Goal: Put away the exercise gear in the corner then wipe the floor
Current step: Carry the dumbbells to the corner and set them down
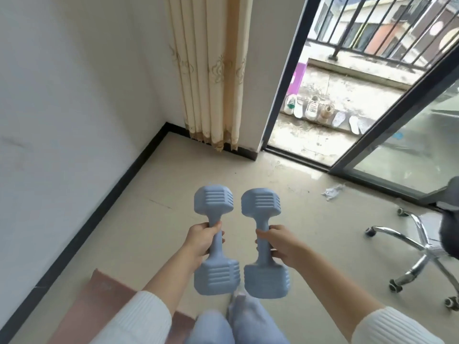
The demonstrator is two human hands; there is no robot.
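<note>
Currently left hand (201,238) grips left dumbbell (216,240) by its handle, right hand (278,240) grips right dumbbell (264,243), both off the floor (173,194), side by side

I read this as a room in someone's home. Plain white plastered walls (62,95), black skirting board (104,207), glossy beige tiled floor (173,175), fringed cream embroidered curtain (211,70) hanging in the corner. Dark-framed sliding glass door (409,145) stands open on a stained concrete balcony (342,88) with a black metal railing (360,51). Worn sneakers and slippers (311,109) are lined up out there, with buildings beyond. Indoors I see a chrome-based wheeled swivel chair (422,247) and pale blue ribbed plastic dumbbells (214,200). Domestic clutter throughout.
</note>
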